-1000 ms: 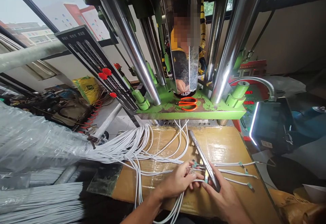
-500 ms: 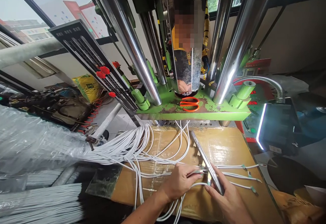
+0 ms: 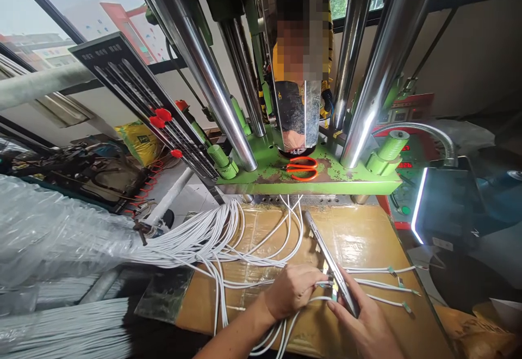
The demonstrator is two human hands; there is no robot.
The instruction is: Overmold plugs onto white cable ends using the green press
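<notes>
My right hand point(image 3: 367, 321) is closed around the lower end of a long narrow metal bar point(image 3: 326, 253), its thumb on the near side. The bar slants over the brown work surface and has small yellowish and green pieces along its left edge. My left hand point(image 3: 291, 288) pinches the end of a white cable point(image 3: 256, 282) against that edge; the fingertips partly hide the connector. Another white cable point(image 3: 320, 298) meets the bar just below those fingers. To the right, several white cables with small green connector ends point(image 3: 406, 307) lie on the surface.
A green press plate point(image 3: 269, 177) with orange-handled scissors point(image 3: 302, 168) stands beyond the surface, between thick steel columns point(image 3: 204, 70). A large bundle of white cables point(image 3: 204, 234) lies at left beside plastic wrapping point(image 3: 61, 234). A lit lamp point(image 3: 418, 204) stands at right.
My left hand has moved slightly right and turned, bringing the pinched cable end against the bar's edge. The right hand and bar stay nearly in place; the view has shifted slightly.
</notes>
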